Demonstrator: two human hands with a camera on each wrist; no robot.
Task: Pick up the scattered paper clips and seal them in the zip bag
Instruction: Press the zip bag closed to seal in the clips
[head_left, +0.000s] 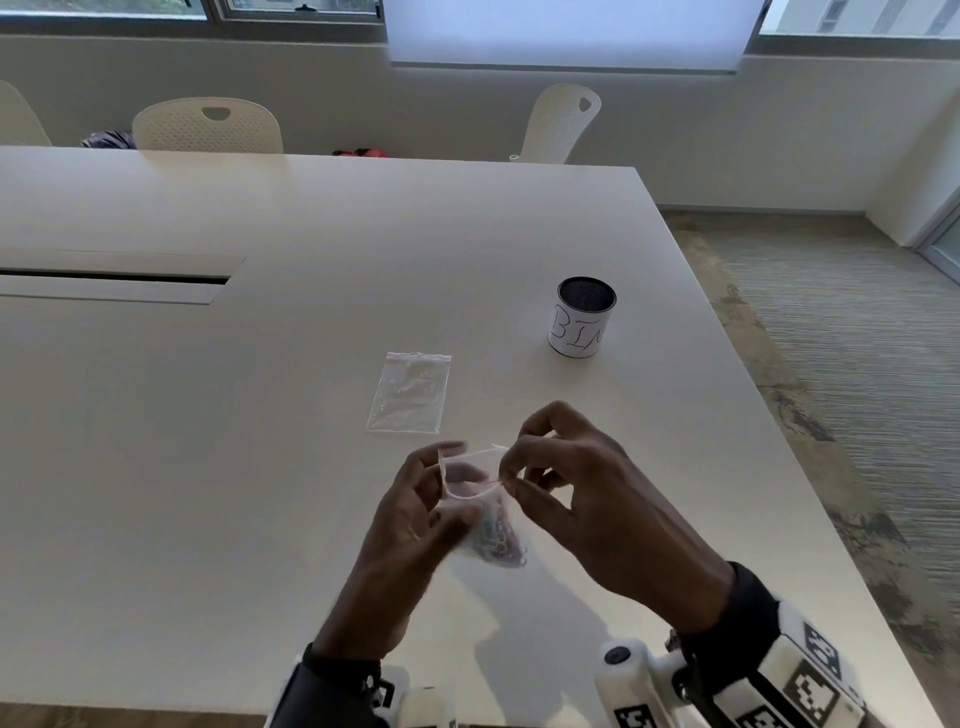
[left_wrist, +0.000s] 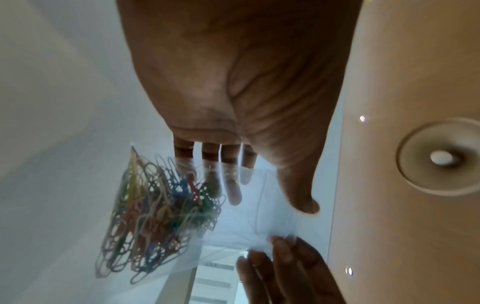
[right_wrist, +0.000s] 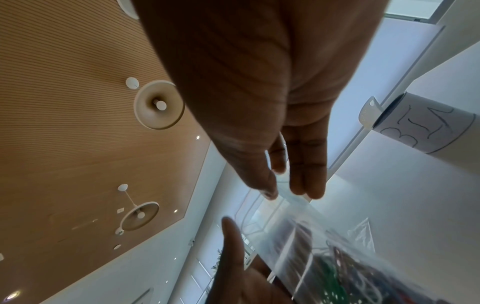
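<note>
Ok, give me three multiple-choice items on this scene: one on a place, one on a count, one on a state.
1. Where is the cup marked BIN?
A. on the table, beyond the right hand
B. on a chair
C. on the floor

2. How many zip bags show?
A. one
B. two
C. four

3. The mouth of the held zip bag is
A. pressed shut
B. gaping open
C. torn off

Answers: 1 A, it stands on the table. 2 B, a spare bag lies flat beside the held one. 3 B, both hands hold its rim apart above the paper clips; left hand.

White table, 3 white chairs behind, windows above, carpeted floor
</note>
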